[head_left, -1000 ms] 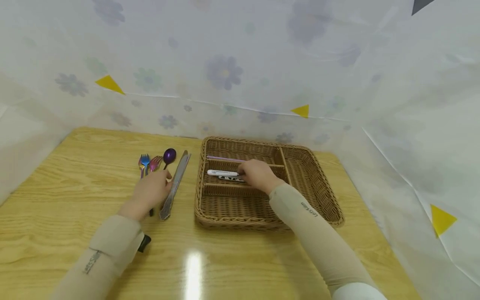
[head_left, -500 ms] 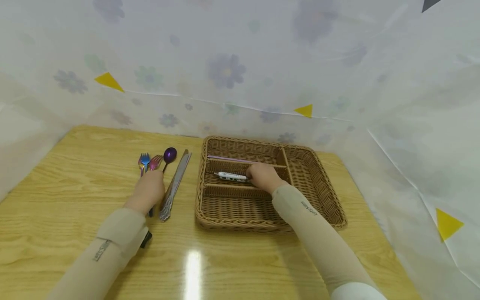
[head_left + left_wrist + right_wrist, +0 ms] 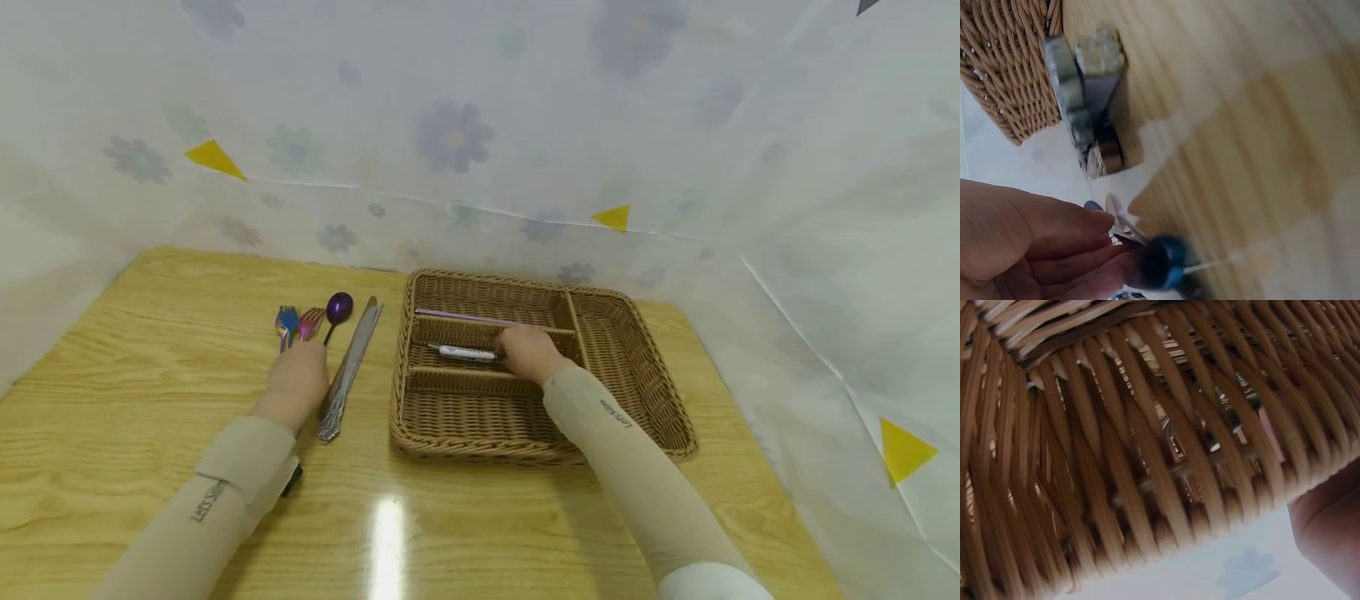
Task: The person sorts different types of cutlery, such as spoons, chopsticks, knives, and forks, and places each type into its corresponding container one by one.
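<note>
My left hand (image 3: 300, 375) lies over the handles of a blue fork (image 3: 287, 317), a pink fork (image 3: 310, 321) and a purple spoon (image 3: 339, 307) on the wooden table. In the left wrist view its fingers (image 3: 1054, 250) close on the blurred blue fork (image 3: 1163, 269). My right hand (image 3: 528, 350) is inside the wicker basket (image 3: 480, 446), in the middle compartment. It grips one end of a white-handled utensil (image 3: 461, 352) lying there. A pink utensil (image 3: 472, 317) lies in the far compartment. The right wrist view shows only the wicker wall (image 3: 1147, 456) up close.
Long silver tongs (image 3: 347, 371) lie between my left hand and the basket, their end (image 3: 1079, 94) beside the basket corner (image 3: 1010, 75). The basket's right compartment (image 3: 615, 358) holds nothing. A flowered plastic sheet (image 3: 450, 142) walls the table at the back and right.
My left hand has slid left from the tongs onto the fork handles. My right hand has moved the white-handled utensil slightly right and lower in the middle compartment.
</note>
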The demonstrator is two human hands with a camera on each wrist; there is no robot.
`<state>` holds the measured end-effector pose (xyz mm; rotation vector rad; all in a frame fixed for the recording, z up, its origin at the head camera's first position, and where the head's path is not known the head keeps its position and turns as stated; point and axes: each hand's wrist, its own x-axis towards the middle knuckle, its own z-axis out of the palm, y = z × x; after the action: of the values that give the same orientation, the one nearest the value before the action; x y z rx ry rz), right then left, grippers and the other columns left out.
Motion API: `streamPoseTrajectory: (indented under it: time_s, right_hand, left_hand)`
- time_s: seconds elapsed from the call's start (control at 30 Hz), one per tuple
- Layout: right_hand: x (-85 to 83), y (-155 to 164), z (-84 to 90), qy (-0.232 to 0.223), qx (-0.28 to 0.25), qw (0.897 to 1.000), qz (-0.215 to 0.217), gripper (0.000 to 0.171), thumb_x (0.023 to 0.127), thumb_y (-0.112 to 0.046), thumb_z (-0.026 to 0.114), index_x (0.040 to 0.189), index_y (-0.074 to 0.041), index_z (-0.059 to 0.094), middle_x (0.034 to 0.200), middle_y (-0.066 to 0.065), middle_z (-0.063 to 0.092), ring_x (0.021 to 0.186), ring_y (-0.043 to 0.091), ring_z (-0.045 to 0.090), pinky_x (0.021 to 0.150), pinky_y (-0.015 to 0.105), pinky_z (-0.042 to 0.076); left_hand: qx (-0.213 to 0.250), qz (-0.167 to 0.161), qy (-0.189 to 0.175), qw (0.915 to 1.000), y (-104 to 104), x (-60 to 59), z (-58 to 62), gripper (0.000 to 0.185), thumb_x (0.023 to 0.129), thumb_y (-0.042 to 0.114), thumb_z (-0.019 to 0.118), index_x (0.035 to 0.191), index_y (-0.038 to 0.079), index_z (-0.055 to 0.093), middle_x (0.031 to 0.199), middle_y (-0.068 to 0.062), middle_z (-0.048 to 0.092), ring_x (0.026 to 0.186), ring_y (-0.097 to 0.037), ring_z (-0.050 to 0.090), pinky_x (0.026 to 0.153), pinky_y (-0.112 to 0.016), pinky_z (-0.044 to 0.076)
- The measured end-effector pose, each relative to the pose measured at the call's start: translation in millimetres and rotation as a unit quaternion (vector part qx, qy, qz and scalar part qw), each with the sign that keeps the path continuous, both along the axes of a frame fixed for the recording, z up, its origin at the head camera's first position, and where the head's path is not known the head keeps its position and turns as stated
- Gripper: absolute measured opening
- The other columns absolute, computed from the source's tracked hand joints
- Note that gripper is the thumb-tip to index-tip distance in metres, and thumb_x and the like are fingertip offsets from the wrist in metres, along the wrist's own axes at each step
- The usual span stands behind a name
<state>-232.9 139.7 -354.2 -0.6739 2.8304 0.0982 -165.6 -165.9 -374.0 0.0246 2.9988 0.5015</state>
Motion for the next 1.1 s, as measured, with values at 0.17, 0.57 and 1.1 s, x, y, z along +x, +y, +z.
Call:
streamPoseTrajectory:
  time_s: [0.17, 0.57, 1.1]
  right_hand:
    - [-1.2, 1.7, -1.1, -0.002, -0.009, 1.0, -0.007, 0.015, 0.088, -0.015, 0.064, 0.1, -0.01, 0.072, 0.1, 0.006, 0.071, 0.084, 0.018, 0.067, 0.076, 0.033, 0.055]
    - [-0.4, 3.4, 0.7, 0.021, -0.022, 0.999, -0.009, 0.021, 0.091, -0.025, 0.061, 0.102, -0.01, 0.071, 0.097, 0.005, 0.071, 0.074, 0.015, 0.066, 0.069, 0.033, 0.055]
    - [7.8, 2.6, 12.4, 0.03, -0.027, 0.999, -0.007, 0.024, 0.094, -0.025, 0.056, 0.109, -0.011, 0.068, 0.1, 0.005, 0.07, 0.08, 0.015, 0.066, 0.068, 0.032, 0.054]
  left_hand:
    - [-0.029, -0.012, 0.03, 0.9991, 4.8, -1.9, -2.6, 0.005, 0.078, -0.006, 0.055, 0.076, -0.005, 0.059, 0.084, -0.025, 0.064, 0.075, -0.038, 0.064, 0.063, -0.048, 0.053]
    - [-0.013, 0.0, -0.013, 0.9998, 16.7, -13.7, 4.1, 0.022, 0.088, -0.003, 0.042, 0.078, -0.008, 0.06, 0.088, -0.028, 0.064, 0.078, -0.036, 0.064, 0.062, -0.048, 0.054]
    - [-0.004, -0.021, -0.063, 0.9978, 1.0, -20.3, 15.4, 0.021, 0.08, 0.004, 0.054, 0.091, -0.012, 0.062, 0.1, -0.03, 0.063, 0.088, -0.039, 0.063, 0.074, -0.048, 0.053]
